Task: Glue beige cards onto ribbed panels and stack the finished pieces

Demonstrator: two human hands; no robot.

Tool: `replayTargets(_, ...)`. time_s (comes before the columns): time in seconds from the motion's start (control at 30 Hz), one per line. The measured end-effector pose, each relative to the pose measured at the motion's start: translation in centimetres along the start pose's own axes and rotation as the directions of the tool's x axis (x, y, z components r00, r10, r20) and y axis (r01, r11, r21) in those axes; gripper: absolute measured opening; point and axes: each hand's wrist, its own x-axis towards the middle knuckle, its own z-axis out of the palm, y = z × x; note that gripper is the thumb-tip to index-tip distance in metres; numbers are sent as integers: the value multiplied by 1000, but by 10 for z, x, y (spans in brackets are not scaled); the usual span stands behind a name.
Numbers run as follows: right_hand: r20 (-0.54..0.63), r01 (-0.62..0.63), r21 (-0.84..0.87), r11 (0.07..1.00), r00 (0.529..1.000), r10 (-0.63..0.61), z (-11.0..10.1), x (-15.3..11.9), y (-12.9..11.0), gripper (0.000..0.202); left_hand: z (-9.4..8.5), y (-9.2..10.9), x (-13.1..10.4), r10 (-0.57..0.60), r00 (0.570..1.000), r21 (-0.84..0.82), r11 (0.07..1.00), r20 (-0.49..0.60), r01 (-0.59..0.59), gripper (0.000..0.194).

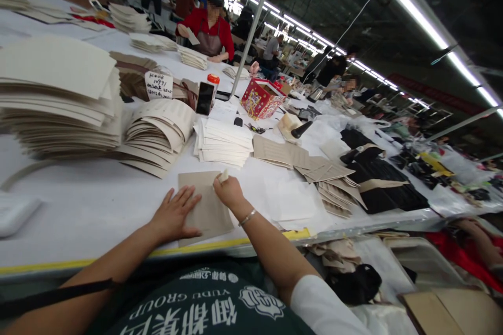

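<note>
Garment factory, long cutting table (98,204), stacked fabric pieces (58,99)

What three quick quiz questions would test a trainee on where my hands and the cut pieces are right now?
1. True or false: the left hand lies flat, fingers spread, on the beige fabric piece.
2. What does the right hand pinch at the piece's top edge? A) scissors B) a small pale chalk-like piece C) a phone
3. Fill in: the patterned red box stands at the foot of a slanting metal ____.

Key
1. True.
2. B; what it is exactly is too small to tell.
3. Pole.
</note>
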Motion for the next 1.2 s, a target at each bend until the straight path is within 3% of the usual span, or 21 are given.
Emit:
replayTargets(0.1,30,11,0,1000,999,-11,-4,1,-3,24,-2,1,-1,-19,1000,0,1000,-2,19,96)
replayTargets(0.2,109,65,93,994,991,-75,-4,-46,11,22,-5,2,-1,-24,1000,-9,1000,16,24,98)
replayTargets(0.3,210,-3,277,961,976,-57,-4,-77,20,26,-5,2,-1,-21,999,-8,1000,36,21,98)
replayTargets(0.37,258,-90,341,936,966,-1,-4,-65,16,32,-4,2,-1,-19,999,-3,1000,37,19,98)
replayTargets(0.43,262,-151,346,926,963,60,-4,-32,5,36,-2,1,0,-17,999,1,1000,30,17,97)
replayTargets(0.5,199,-145,315,938,976,85,-4,3,-7,36,-1,2,0,-12,1000,0,1000,24,12,97)
replayTargets(0.57,110,-90,267,959,992,63,-2,19,-15,31,-1,2,0,-15,1000,-3,1000,25,15,98)
replayTargets(0.63,41,-15,182,983,999,8,2,6,-14,27,-2,3,-1,-27,999,-10,1000,33,27,99)
replayTargets(0.7,8,79,78,994,997,-80,7,-28,-5,24,-2,4,-1,-41,999,-15,999,31,42,100)
replayTargets(0.77,12,173,38,984,985,-173,13,-64,6,21,-2,4,-1,-40,999,-17,999,26,40,101)
replayTargets(0.83,18,208,25,978,978,-208,17,-79,11,21,-2,3,-1,-30,999,-16,999,24,30,101)
replayTargets(0.9,-6,188,-3,982,982,-188,19,-64,6,22,-1,2,-1,-19,999,-21,1000,27,20,101)
replayTargets(1.07,-91,63,-22,998,994,-65,18,17,-19,26,-1,3,1,-34,999,-37,999,22,35,100)
replayTargets(1.13,-86,76,-34,997,993,-79,16,15,-20,24,-2,4,1,-52,998,-38,998,25,53,101)
replayTargets(1.2,-58,132,-31,991,989,-134,15,-13,-14,22,-3,5,1,-63,997,-41,997,34,64,102)
